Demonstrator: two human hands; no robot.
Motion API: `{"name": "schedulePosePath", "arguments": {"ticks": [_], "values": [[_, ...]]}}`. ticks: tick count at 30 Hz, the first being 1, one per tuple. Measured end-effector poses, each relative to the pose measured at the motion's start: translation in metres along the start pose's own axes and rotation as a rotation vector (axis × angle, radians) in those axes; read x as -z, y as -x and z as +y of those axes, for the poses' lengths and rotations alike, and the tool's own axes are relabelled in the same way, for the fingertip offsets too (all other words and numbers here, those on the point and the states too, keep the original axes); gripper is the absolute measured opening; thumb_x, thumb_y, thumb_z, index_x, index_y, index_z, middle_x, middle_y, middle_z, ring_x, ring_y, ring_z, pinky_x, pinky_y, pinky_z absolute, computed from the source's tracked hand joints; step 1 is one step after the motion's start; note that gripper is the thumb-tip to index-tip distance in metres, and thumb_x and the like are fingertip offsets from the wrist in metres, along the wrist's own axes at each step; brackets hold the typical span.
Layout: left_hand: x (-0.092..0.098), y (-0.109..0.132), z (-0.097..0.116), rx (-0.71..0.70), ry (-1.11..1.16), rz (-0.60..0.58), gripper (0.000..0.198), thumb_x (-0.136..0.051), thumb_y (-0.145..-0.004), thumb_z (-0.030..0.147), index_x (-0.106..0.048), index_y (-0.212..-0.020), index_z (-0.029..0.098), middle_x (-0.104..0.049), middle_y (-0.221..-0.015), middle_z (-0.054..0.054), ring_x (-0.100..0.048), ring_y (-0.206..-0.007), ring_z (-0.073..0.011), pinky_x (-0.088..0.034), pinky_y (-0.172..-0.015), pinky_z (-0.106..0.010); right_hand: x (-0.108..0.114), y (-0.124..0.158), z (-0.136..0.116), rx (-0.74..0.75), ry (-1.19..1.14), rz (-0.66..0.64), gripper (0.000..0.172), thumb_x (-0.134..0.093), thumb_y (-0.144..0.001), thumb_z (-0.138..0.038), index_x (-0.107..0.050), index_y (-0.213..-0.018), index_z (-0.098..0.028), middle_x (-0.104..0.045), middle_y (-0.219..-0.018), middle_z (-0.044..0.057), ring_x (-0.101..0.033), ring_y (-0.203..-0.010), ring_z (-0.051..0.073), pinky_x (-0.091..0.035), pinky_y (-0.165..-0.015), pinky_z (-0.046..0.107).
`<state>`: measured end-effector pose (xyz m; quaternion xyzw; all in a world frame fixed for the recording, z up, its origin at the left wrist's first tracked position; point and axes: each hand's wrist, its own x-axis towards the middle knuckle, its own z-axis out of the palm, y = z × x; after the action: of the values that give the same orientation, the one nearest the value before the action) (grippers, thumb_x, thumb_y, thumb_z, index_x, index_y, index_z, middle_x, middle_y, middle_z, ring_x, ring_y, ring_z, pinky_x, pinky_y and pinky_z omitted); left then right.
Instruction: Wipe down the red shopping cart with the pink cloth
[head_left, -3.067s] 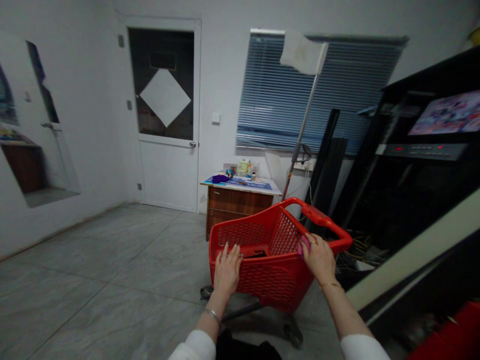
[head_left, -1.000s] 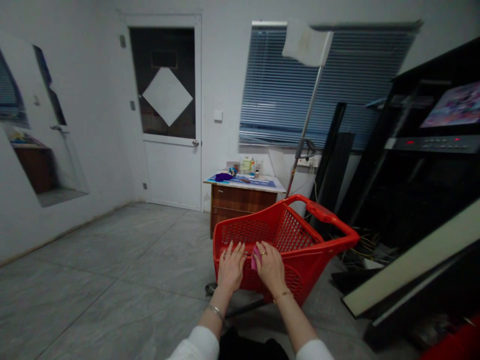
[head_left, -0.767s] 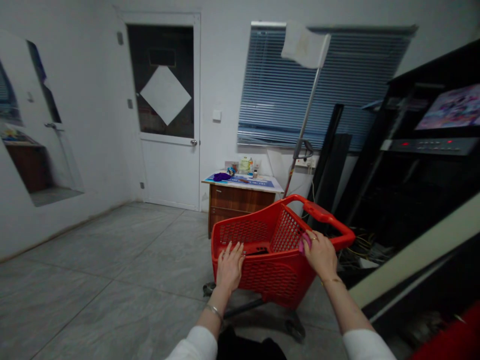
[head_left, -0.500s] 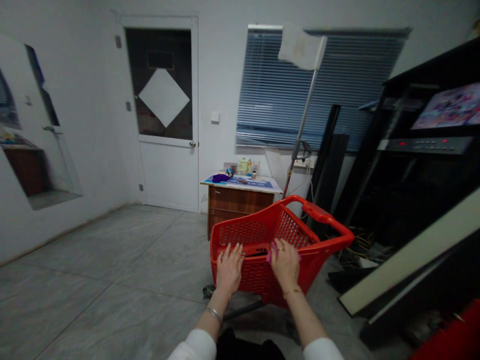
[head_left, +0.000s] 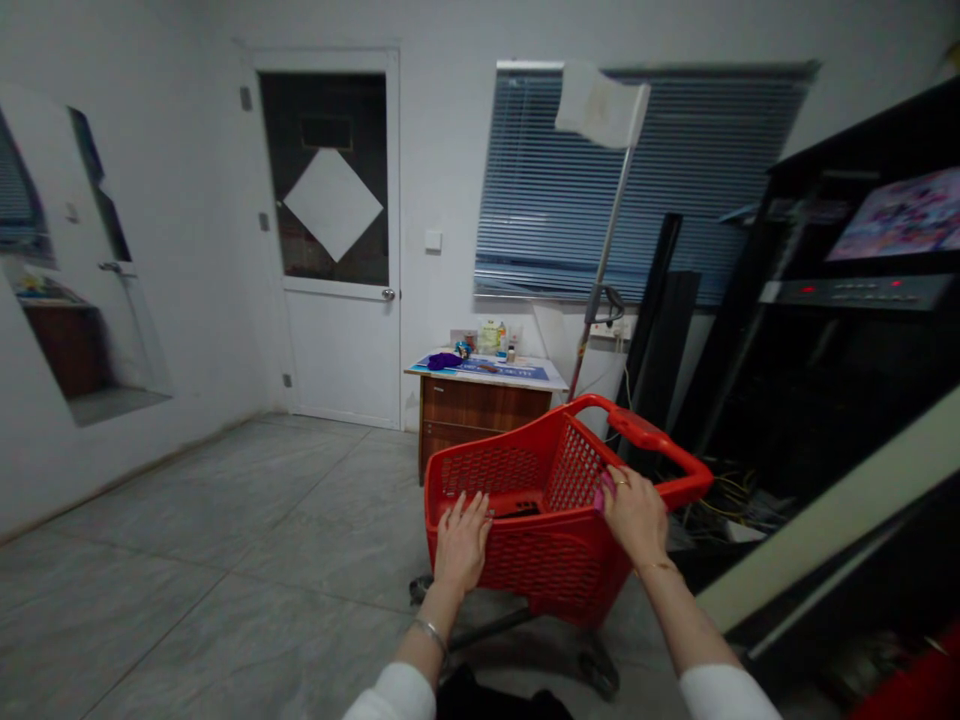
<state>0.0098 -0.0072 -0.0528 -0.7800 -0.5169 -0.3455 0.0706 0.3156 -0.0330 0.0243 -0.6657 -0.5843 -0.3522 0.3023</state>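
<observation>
Fingers (head_left: pixel 621 480) of right hand (head_left: pixel 637 515) closed on pink cloth (head_left: pixel 603 492), at near rim of red cart (head_left: pixel 555 560), handle end; left hand (head_left: pixel 460 545) spread, palm down on same rim further forward, no object gripped. Both forearms reach forward, angled inward. Cart partly hides table (head_left: pixel 486 404) with purple cloth (head_left: pixel 444 361) and bottles; pale board (head_left: pixel 832 500) slants at right, near rack (head_left: pixel 817 350). Grey floor (head_left: pixel 187 560), white door (head_left: pixel 341 355) and blinds (head_left: pixel 551 200) behind
</observation>
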Motion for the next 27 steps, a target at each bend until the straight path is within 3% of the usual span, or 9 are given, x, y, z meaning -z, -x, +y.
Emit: {"name": "schedulePosePath", "arguments": {"ticks": [2,4,10,13,16,18,23,25,27], "values": [[0.0,0.0,0.002,0.011,-0.001,0.009,0.042,-0.037,-0.1,0.033,-0.048,-0.141,0.032,-0.053,-0.144,0.0,-0.042,-0.138,-0.0232,-0.037,-0.108,-0.045,0.004,-0.003,0.01,-0.06,0.022,0.048,0.034,-0.046,-0.093,-0.032,-0.064,-0.115,-0.013,-0.064,-0.11,0.014,-0.054,-0.094,0.023,-0.04,-0.088,0.036],[0.0,0.0,0.004,0.018,-0.012,0.017,0.043,-0.038,-0.1,0.033,-0.048,-0.141,0.033,-0.053,-0.144,0.0,-0.042,-0.138,-0.0235,-0.037,-0.108,-0.045,0.003,0.005,-0.009,-0.088,-0.002,0.076,0.035,-0.045,-0.094,-0.032,-0.064,-0.115,-0.012,-0.064,-0.111,0.015,-0.054,-0.097,0.024,-0.04,-0.09,0.037],[-0.001,0.002,0.002,0.003,-0.046,0.008,0.045,-0.038,-0.099,0.034,-0.045,-0.143,0.034,-0.051,-0.146,0.0,-0.039,-0.139,-0.0245,-0.037,-0.108,-0.047,-0.018,0.052,-0.146,-0.014,-0.282,-0.023,0.036,-0.042,-0.096,-0.03,-0.06,-0.123,-0.017,-0.063,-0.119,0.015,-0.054,-0.108,0.026,-0.039,-0.096,0.042],[-0.001,0.002,-0.001,-0.013,-0.051,0.004,0.045,-0.039,-0.099,0.033,-0.045,-0.143,0.034,-0.051,-0.146,0.0,-0.039,-0.14,-0.023,-0.038,-0.107,-0.044,-0.023,0.062,-0.177,0.038,-0.349,-0.041,0.037,-0.041,-0.096,-0.03,-0.058,-0.127,-0.019,-0.062,-0.123,0.014,-0.054,-0.112,0.026,-0.04,-0.098,0.043],[0.0,0.002,-0.002,-0.023,-0.048,-0.005,0.044,-0.038,-0.1,0.034,-0.045,-0.143,0.033,-0.051,-0.146,0.0,-0.038,-0.141,-0.0226,-0.038,-0.107,-0.043,-0.019,0.055,-0.149,0.153,-0.335,-0.07,0.037,-0.042,-0.096,-0.029,-0.058,-0.128,-0.019,-0.062,-0.124,0.013,-0.054,-0.113,0.024,-0.041,-0.099,0.04],[0.001,0.001,-0.001,-0.023,-0.048,-0.012,0.044,-0.037,-0.1,0.034,-0.045,-0.143,0.032,-0.05,-0.147,0.0,-0.036,-0.142,-0.0233,-0.038,-0.107,-0.044,-0.014,0.043,-0.106,0.18,-0.275,-0.08,0.036,-0.042,-0.095,-0.029,-0.059,-0.125,-0.019,-0.062,-0.123,0.013,-0.055,-0.112,0.023,-0.042,-0.098,0.039],[-0.001,0.002,0.001,-0.025,-0.049,0.022,0.045,-0.038,-0.099,0.034,-0.043,-0.144,0.034,-0.05,-0.147,0.0,-0.036,-0.142,-0.0233,-0.037,-0.108,-0.044,0.001,0.003,0.006,0.058,-0.081,-0.031,0.034,-0.046,-0.093,-0.033,-0.064,-0.116,-0.015,-0.064,-0.114,0.014,-0.057,-0.101,0.023,-0.043,-0.091,0.037],[-0.002,0.002,0.001,-0.011,-0.052,0.028,0.045,-0.038,-0.099,0.033,-0.043,-0.144,0.034,-0.051,-0.147,0.0,-0.036,-0.142,-0.0238,-0.037,-0.108,-0.045,0.003,-0.003,0.022,-0.006,-0.059,0.013,0.035,-0.045,-0.093,-0.035,-0.064,-0.115,-0.015,-0.063,-0.112,0.013,-0.056,-0.098,0.023,-0.043,-0.09,0.037],[-0.004,0.002,0.001,0.002,-0.053,0.026,0.045,-0.038,-0.099,0.033,-0.043,-0.144,0.035,-0.051,-0.146,-0.001,-0.035,-0.142,-0.0247,-0.037,-0.107,-0.046,0.002,0.0,0.014,-0.061,-0.058,0.059,0.036,-0.044,-0.093,-0.035,-0.064,-0.115,-0.014,-0.063,-0.113,0.014,-0.055,-0.1,0.024,-0.043,-0.091,0.039]]}}
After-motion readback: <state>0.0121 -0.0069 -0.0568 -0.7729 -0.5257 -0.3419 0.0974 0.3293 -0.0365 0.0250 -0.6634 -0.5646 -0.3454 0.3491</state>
